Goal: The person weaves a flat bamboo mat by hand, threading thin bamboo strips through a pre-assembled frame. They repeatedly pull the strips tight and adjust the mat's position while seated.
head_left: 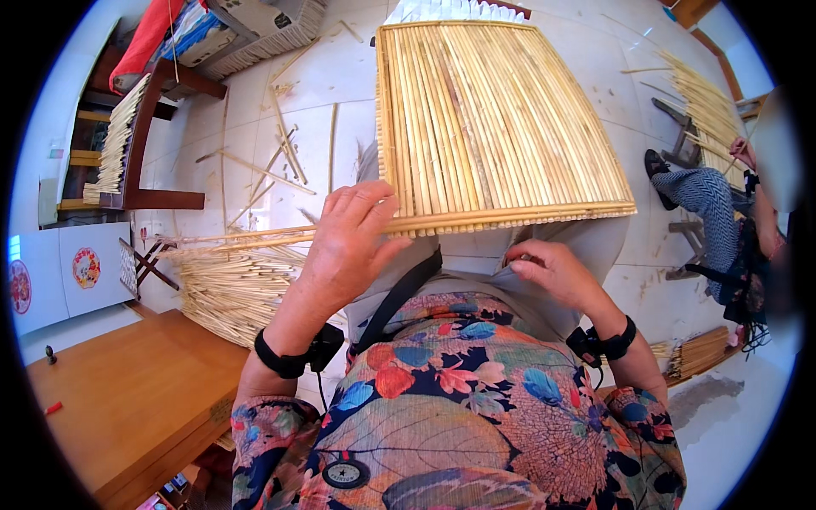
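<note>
A woven mat of straight yellow reed sticks [501, 119], with a bound border, rests across my knees. My left hand [353, 238] has its fingers closed over the mat's near left corner, where long thin strips [255, 239] extend off to the left. Below the mat's near edge, my right hand [548, 272] is curled near my right leg; what is at its fingertips is hidden. A dark strap [395, 306] crosses my lap.
Cut reeds [229, 285] are piled at left beside a wooden table [127, 391]. Loose sticks [285, 144] litter the tiled floor. Another dark wooden piece of furniture [144, 170] stands upper left. At right, another person's patterned leg [705, 212] and hand [742, 151] appear among more reeds [705, 102].
</note>
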Demonstrator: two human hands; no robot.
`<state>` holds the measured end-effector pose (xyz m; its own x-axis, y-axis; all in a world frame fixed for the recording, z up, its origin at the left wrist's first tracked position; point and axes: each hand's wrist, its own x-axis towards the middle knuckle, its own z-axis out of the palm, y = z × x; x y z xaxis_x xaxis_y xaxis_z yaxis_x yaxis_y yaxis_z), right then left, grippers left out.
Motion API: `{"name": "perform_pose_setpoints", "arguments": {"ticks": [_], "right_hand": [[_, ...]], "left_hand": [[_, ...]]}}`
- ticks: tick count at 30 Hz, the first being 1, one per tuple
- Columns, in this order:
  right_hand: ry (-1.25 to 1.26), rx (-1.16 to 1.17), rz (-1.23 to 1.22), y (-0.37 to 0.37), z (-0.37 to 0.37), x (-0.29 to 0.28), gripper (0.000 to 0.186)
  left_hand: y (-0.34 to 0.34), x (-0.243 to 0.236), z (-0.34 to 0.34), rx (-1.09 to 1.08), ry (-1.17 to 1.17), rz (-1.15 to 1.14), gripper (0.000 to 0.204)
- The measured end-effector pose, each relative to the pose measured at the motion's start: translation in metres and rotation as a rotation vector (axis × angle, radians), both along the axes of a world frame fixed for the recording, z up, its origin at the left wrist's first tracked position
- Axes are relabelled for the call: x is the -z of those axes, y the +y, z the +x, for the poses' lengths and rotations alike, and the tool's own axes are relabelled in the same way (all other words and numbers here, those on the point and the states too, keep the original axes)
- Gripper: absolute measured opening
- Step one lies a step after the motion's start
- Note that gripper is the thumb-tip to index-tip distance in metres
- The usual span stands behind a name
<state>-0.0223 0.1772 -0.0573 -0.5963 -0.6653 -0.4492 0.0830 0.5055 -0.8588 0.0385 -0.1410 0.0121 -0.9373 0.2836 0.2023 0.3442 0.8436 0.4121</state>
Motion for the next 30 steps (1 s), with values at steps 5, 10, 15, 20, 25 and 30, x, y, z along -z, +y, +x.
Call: {"name": "perform_pose_setpoints", "arguments": {"ticks": [5,10,15,20,25,30], "right_hand": [[-0.378,0.263,-0.227,0.011,-0.003,0.018,0.047],[-0.678,0.459,-0.491,0.012,-0.003,0.031,0.055],[-0.753,0.6,-0.685,0.003,-0.009,0.031,0.054],[-0.784,0.778,-0.71,-0.004,-0.011,0.037,0.047],[-0.784,0.775,-0.68,-0.017,-0.01,0.019,0.05],[-0.78,0.765,-0.681,-0.018,-0.006,0.02,0.051]], "left_hand": [[0.008,0.005,-0.005,0.007,0.04,-0.017,0.04],[-0.002,0.011,-0.008,-0.038,0.136,-0.019,0.034],[0.004,0.004,-0.008,-0.004,0.124,0.004,0.037],[0.048,0.012,-0.018,0.159,0.022,-0.023,0.049],[0.091,0.027,-0.033,0.194,-0.043,-0.013,0.053],[0.113,0.033,-0.048,0.214,-0.004,-0.028,0.046]]}}
